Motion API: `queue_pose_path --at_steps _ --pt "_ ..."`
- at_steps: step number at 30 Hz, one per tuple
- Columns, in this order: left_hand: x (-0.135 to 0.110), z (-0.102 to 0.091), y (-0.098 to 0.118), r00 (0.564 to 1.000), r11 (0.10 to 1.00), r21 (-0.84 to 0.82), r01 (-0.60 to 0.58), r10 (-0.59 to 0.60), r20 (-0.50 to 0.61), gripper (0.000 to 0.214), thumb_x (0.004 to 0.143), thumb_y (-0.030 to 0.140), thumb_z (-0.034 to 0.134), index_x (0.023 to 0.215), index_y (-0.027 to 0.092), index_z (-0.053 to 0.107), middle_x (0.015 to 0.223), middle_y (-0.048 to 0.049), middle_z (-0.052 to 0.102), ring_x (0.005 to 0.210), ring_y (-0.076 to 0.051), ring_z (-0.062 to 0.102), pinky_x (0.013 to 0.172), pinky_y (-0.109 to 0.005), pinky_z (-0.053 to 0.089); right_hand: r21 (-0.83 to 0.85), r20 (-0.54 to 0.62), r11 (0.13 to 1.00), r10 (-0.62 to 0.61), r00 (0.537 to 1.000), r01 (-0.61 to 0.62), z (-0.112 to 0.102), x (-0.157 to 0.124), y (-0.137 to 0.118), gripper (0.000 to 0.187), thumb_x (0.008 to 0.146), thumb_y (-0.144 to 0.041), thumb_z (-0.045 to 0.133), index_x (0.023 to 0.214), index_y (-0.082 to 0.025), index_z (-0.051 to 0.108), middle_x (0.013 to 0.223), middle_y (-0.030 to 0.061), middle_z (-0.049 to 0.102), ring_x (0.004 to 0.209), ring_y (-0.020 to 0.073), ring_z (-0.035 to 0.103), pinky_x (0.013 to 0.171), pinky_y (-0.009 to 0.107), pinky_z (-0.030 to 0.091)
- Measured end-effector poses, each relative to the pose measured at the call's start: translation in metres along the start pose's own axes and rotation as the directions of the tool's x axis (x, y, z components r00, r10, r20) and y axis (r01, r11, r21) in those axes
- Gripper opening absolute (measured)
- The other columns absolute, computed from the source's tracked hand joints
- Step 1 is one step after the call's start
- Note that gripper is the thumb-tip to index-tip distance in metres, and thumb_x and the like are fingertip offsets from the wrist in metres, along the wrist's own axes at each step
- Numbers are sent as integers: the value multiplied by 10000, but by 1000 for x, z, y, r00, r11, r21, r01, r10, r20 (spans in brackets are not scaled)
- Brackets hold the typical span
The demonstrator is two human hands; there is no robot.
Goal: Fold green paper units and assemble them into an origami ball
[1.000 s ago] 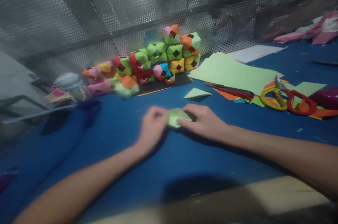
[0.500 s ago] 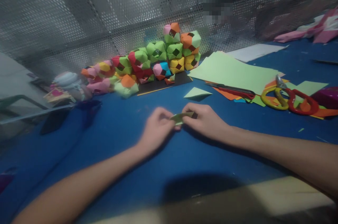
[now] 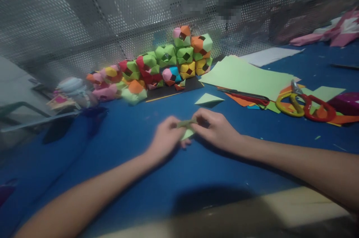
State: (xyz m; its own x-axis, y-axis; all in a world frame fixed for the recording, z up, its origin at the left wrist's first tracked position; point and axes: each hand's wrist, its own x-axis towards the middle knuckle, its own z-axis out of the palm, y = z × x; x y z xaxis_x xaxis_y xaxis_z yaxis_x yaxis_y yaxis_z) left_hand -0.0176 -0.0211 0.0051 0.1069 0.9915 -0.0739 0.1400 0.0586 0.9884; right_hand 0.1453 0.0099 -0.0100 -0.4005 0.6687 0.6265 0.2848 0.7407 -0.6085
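A small piece of folded light-green paper (image 3: 188, 132) is pinched between my two hands, just above the blue tabletop. My left hand (image 3: 167, 133) grips its left side, with some fingertips showing beneath the paper. On the other side, my right hand (image 3: 212, 127) closes thumb and fingers on the upper right edge. Part of the paper is hidden behind my fingers. Just beyond my right hand lies a folded pale-green paper triangle (image 3: 209, 99), apart from both hands.
Colourful folded-paper cubes (image 3: 166, 55) are stacked at the back against a perforated metal screen (image 3: 112, 17). Green paper sheets (image 3: 246, 75) lie to the right, with scissors (image 3: 319, 108) and paper scraps before them. A pink-and-white paper object (image 3: 340, 30) sits far right.
The held paper has tilted and shifted slightly left, so more of its pale lower face shows. Both hands still pinch it; the left fingertips sit a little lower.
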Motion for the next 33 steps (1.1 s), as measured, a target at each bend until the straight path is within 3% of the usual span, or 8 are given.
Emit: queue_pose_path --at_steps 6,11,16,19,22,27,33 --pt "3 -1 -3 1000 999 -36 3 -3 8 94 721 116 497 759 176 435 476 33 583 407 -121 569 376 -185 410 7 15 998 -60 998 60 4 -4 2 107 849 -195 537 764 -182 473 698 -6 496 605 103 462 558 229 378" --pt "4 -2 -4 999 996 -76 40 -38 29 106 693 136 517 746 181 437 487 37 575 389 -132 568 333 -178 379 38 25 999 -14 1000 13 4 -4 -1 103 834 -238 544 790 -191 464 730 -2 495 607 104 459 567 235 396" --pt "4 -2 -2 999 994 -104 39 -36 31 107 677 134 518 737 179 440 470 29 572 383 -139 573 328 -179 386 170 83 966 181 980 -193 -1 -1 -4 158 877 -327 464 836 -183 514 766 10 543 663 120 510 631 260 419" --pt "6 -1 -1 997 987 -142 70 -72 -9 145 656 126 526 760 178 439 507 25 593 377 -139 575 311 -174 379 356 96 854 369 924 -378 -4 3 -2 323 931 -409 332 852 -171 537 778 19 560 665 121 553 673 283 445" --pt "6 0 0 997 985 -154 76 -79 -9 155 651 128 530 768 175 439 512 25 591 372 -137 572 303 -172 375 420 121 792 434 893 -443 -4 5 -3 323 904 -443 390 832 -168 544 770 15 561 637 113 550 644 277 451" --pt "5 -1 -3 999 997 -63 37 -35 38 116 686 170 542 751 176 447 485 36 558 390 -133 573 327 -177 389 249 106 919 289 952 -306 1 3 -9 172 767 -314 610 793 -189 496 710 -21 526 618 105 475 567 240 410" --pt "3 -1 -4 997 999 34 27 -29 66 76 731 193 521 792 173 481 565 44 556 437 -116 593 359 -171 398 158 37 981 112 993 -116 5 1 -3 116 806 -158 499 726 -199 426 683 -28 462 608 98 427 567 232 370"
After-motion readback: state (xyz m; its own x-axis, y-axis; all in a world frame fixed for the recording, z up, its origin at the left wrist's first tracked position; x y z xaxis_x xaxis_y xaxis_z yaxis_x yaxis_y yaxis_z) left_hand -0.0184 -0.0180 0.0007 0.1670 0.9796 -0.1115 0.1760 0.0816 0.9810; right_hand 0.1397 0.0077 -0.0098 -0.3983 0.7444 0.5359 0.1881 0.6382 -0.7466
